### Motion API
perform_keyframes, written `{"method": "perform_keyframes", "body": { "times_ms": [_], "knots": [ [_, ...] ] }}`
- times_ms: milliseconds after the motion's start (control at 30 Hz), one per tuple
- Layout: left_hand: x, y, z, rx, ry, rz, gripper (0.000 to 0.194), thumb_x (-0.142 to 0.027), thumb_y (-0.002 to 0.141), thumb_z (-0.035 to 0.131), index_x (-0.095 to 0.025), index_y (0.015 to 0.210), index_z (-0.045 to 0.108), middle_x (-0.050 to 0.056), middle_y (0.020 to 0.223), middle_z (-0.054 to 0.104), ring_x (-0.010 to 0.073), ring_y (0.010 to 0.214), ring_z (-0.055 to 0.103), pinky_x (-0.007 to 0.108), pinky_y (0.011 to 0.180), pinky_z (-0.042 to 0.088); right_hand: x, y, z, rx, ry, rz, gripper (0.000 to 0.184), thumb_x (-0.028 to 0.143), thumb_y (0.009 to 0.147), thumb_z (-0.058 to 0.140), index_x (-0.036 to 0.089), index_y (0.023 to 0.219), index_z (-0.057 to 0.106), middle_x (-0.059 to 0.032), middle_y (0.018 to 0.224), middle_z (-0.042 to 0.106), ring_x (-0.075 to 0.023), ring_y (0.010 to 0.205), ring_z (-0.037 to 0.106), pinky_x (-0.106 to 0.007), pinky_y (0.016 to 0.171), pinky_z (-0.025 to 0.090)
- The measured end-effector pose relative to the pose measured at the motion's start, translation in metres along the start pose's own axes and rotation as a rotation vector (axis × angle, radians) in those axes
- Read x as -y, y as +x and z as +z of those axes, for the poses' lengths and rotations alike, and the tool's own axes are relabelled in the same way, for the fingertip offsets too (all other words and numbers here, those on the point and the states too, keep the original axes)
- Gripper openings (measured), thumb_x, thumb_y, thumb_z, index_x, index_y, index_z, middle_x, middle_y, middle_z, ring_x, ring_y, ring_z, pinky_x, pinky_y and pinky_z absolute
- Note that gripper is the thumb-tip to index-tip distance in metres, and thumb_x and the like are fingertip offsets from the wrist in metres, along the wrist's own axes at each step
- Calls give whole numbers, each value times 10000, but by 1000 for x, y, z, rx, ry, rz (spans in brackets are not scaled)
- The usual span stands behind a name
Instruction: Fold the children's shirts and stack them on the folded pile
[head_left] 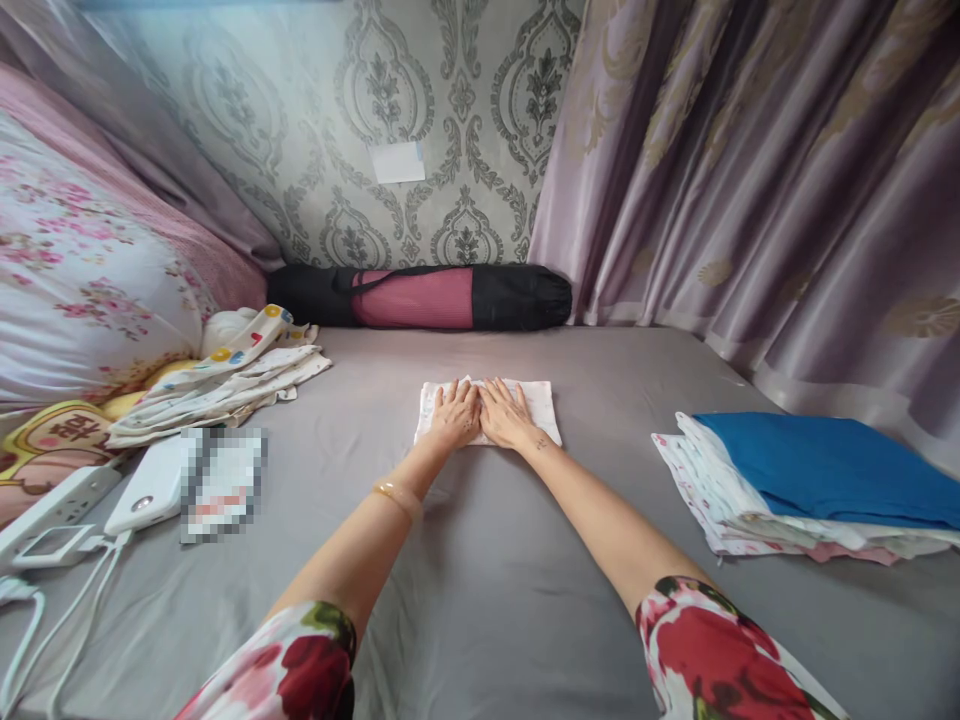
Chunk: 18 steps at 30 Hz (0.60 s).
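A white folded cloth (540,405) with a faint pattern lies flat on the grey bed sheet (525,580). My left hand (456,415) rests flat on its left half, fingers stretched forward and a bangle on the wrist. Beside it, my right hand (508,412) presses flat on the middle of the same cloth, fingers spread. The two hands touch or nearly touch at the thumbs. Much of the cloth's middle is hidden under them.
To the right sits a stack of folded cloths with a blue cloth (832,465) on top. Patterned cloths (232,385) lie at the left, near a power strip (60,510), a white power bank (154,480) and cables. A rolled mat bag (420,298) lies along the wall.
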<state>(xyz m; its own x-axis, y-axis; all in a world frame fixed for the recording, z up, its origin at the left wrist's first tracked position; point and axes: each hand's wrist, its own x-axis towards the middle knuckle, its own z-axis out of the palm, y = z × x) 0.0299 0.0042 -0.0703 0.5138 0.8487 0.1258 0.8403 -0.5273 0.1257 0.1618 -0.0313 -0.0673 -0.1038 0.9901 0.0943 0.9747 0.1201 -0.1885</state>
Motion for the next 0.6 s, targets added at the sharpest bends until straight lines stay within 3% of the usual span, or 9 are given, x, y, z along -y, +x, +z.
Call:
{"method": "perform_keyframes", "body": {
  "times_ms": [333,600],
  "knots": [
    [3,-2,5,2,-19,-37,497,-348,987,320,-214,1457,409,100,1554,376,295,1432,305,520,1159,233,-1,-2,6,-28,-9,15,553,300,986,252,153,1504,377,-77,1583,322,-245,1466,233,-474,1194,141],
    [9,-1,10,-101,-4,-175,522,-410,980,329,-142,1404,476,170,1476,448,326,1389,348,510,1169,206,-10,-6,5,-55,3,173,557,317,990,267,139,1512,352,-94,1596,287,-259,1478,199,-504,1191,125]
  ]
}}
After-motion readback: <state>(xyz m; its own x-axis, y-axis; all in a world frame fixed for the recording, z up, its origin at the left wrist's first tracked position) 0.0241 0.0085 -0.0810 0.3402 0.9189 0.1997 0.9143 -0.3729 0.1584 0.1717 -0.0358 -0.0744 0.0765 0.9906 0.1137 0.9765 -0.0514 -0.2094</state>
